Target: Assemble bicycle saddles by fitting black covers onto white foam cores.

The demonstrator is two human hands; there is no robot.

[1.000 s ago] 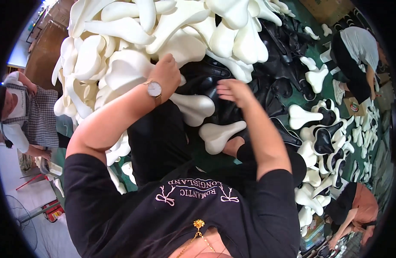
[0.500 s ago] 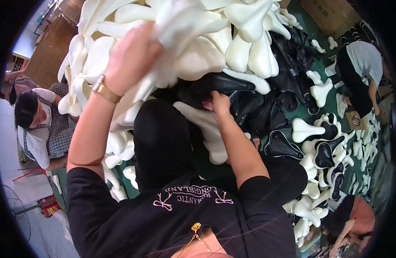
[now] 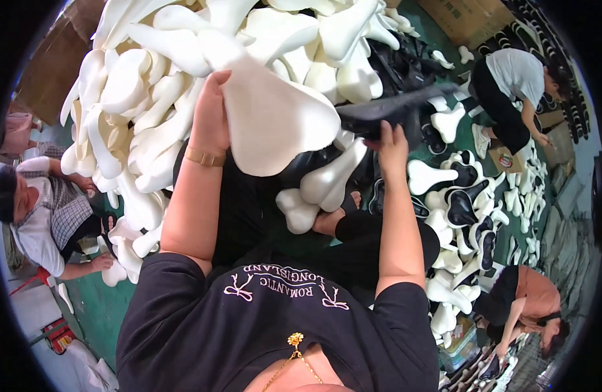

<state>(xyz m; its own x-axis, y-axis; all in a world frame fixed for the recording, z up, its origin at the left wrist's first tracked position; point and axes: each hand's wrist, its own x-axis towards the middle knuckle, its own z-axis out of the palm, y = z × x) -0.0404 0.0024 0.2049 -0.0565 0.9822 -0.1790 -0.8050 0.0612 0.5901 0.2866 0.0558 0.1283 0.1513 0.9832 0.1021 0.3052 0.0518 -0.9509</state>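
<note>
A white foam saddle pad (image 3: 278, 124) is lifted above the person's lap, the left hand (image 3: 212, 111) wrapped around its edge. Just right of it, the right hand (image 3: 391, 147) grips a black saddle shell (image 3: 395, 108), blurred. Behind both rises a big heap of white pads (image 3: 150, 72); other workers (image 3: 516, 85) crouch on the green floor (image 3: 101, 307) among more pieces

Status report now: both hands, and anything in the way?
Left hand grips white foam saddle pad. Right hand holds black saddle base. Pile of white pads close behind.
</note>
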